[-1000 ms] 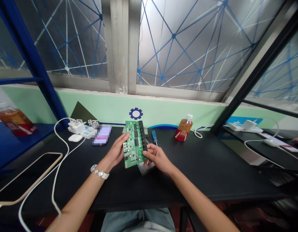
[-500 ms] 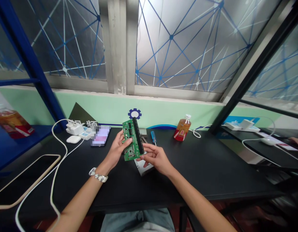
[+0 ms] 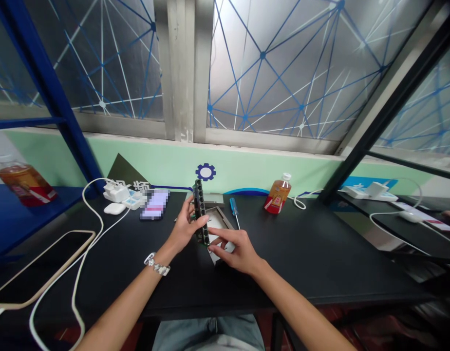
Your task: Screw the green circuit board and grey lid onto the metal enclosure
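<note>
My left hand (image 3: 184, 226) and right hand (image 3: 241, 249) grip one green-and-black circuit board (image 3: 200, 207); two clear plastic bottles (image 3: 277, 199) hold amber drink (image 3: 281, 187).

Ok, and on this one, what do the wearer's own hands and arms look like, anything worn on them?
The left hand and right hand are ungloved, and no sleeve shows on the left arm or right arm. A silvery band, perhaps a watch or bracelet, circles the left wrist; the right wrist shows none.
</note>
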`<state>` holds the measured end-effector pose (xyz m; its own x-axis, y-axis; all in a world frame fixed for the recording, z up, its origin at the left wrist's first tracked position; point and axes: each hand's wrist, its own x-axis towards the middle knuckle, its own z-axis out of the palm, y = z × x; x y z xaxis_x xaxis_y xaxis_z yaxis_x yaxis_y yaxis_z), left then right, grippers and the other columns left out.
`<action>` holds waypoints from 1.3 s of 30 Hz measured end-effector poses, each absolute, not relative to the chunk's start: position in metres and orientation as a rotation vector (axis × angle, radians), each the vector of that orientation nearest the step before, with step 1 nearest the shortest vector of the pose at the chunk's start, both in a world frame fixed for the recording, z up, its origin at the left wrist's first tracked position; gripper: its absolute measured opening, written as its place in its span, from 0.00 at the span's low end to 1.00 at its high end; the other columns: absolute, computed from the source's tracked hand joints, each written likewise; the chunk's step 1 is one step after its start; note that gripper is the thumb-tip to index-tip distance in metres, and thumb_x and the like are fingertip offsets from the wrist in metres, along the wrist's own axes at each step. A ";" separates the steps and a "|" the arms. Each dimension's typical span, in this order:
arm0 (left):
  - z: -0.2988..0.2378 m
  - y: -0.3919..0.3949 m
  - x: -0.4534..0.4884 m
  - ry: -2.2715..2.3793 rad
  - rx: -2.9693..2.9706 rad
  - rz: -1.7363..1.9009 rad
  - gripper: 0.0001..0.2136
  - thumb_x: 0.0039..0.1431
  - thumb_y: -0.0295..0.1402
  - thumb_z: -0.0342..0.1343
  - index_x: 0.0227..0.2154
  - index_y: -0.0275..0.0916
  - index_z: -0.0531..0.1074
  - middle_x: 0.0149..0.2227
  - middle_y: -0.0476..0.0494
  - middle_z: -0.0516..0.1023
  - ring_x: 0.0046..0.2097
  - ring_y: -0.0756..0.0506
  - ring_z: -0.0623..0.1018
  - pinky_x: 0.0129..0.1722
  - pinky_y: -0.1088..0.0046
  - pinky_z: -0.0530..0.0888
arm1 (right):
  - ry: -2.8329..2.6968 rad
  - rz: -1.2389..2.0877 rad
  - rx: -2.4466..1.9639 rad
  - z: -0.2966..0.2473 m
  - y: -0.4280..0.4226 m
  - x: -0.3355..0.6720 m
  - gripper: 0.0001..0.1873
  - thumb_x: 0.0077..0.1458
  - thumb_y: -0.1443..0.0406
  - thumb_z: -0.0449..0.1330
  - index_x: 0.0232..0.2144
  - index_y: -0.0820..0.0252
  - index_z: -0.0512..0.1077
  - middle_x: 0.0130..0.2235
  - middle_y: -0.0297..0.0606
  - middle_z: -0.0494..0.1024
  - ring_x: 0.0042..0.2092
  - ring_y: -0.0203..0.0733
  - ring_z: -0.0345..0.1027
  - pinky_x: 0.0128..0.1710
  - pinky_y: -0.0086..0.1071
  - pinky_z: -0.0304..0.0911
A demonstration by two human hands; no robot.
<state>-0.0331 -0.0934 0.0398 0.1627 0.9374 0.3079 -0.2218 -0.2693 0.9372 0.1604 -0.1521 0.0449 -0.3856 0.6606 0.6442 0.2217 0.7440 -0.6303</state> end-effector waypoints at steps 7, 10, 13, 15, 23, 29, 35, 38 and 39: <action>0.041 -0.096 -0.031 0.723 1.365 1.328 0.40 0.54 0.41 0.66 0.66 0.43 0.52 0.58 0.37 0.72 0.59 0.38 0.72 0.59 0.59 0.67 | -2.009 0.245 -0.578 0.049 -0.154 0.163 0.19 0.57 0.68 0.66 0.52 0.58 0.74 0.40 0.40 0.84 0.35 0.36 0.80 0.38 0.25 0.72; 0.042 -0.096 -0.030 0.728 1.364 1.336 0.40 0.54 0.41 0.66 0.66 0.43 0.52 0.58 0.37 0.73 0.59 0.38 0.73 0.58 0.60 0.68 | -2.023 0.160 -0.593 0.049 -0.155 0.163 0.16 0.58 0.69 0.66 0.49 0.58 0.74 0.39 0.39 0.84 0.35 0.37 0.79 0.37 0.26 0.70; 0.042 -0.096 -0.029 0.737 1.338 1.350 0.40 0.54 0.41 0.66 0.65 0.43 0.53 0.58 0.37 0.73 0.59 0.38 0.73 0.57 0.61 0.69 | -2.037 0.107 -0.604 0.047 -0.155 0.162 0.12 0.58 0.69 0.64 0.45 0.58 0.73 0.36 0.38 0.83 0.33 0.37 0.77 0.35 0.27 0.69; 0.042 -0.096 -0.029 0.744 1.317 1.360 0.39 0.54 0.42 0.66 0.65 0.44 0.54 0.57 0.38 0.73 0.58 0.38 0.73 0.56 0.61 0.70 | -2.074 0.085 -0.586 0.047 -0.156 0.162 0.09 0.59 0.70 0.63 0.43 0.58 0.73 0.34 0.38 0.81 0.33 0.37 0.75 0.35 0.28 0.67; 0.042 -0.095 -0.032 0.760 1.344 1.361 0.39 0.53 0.41 0.66 0.64 0.43 0.53 0.57 0.37 0.72 0.58 0.39 0.72 0.56 0.61 0.69 | -2.231 0.162 -0.621 0.051 -0.160 0.161 0.07 0.61 0.71 0.58 0.42 0.58 0.69 0.35 0.37 0.76 0.33 0.36 0.70 0.32 0.28 0.63; 0.044 -0.097 -0.031 0.756 1.381 1.342 0.40 0.54 0.42 0.66 0.65 0.42 0.52 0.56 0.37 0.73 0.57 0.38 0.73 0.57 0.60 0.69 | -2.241 0.219 -0.580 0.048 -0.158 0.163 0.07 0.61 0.71 0.58 0.42 0.58 0.69 0.35 0.37 0.77 0.34 0.36 0.70 0.34 0.28 0.63; 0.042 -0.097 -0.032 0.716 1.420 1.306 0.40 0.54 0.43 0.65 0.65 0.43 0.52 0.58 0.36 0.72 0.60 0.37 0.72 0.58 0.59 0.68 | -2.223 0.170 -0.578 0.046 -0.159 0.162 0.06 0.62 0.70 0.58 0.42 0.58 0.69 0.33 0.37 0.77 0.32 0.36 0.71 0.33 0.29 0.63; 0.042 -0.097 -0.032 0.720 1.435 1.313 0.41 0.53 0.43 0.66 0.66 0.43 0.51 0.58 0.36 0.71 0.60 0.37 0.72 0.57 0.59 0.68 | -2.221 0.100 -0.599 0.046 -0.159 0.162 0.06 0.62 0.70 0.57 0.42 0.57 0.69 0.34 0.38 0.78 0.33 0.38 0.71 0.33 0.30 0.63; 0.042 -0.098 -0.032 0.725 1.440 1.318 0.41 0.53 0.43 0.66 0.66 0.43 0.51 0.59 0.36 0.71 0.59 0.37 0.73 0.57 0.60 0.69 | -2.218 0.081 -0.607 0.045 -0.159 0.162 0.06 0.62 0.70 0.57 0.42 0.57 0.69 0.34 0.39 0.79 0.33 0.38 0.71 0.33 0.30 0.63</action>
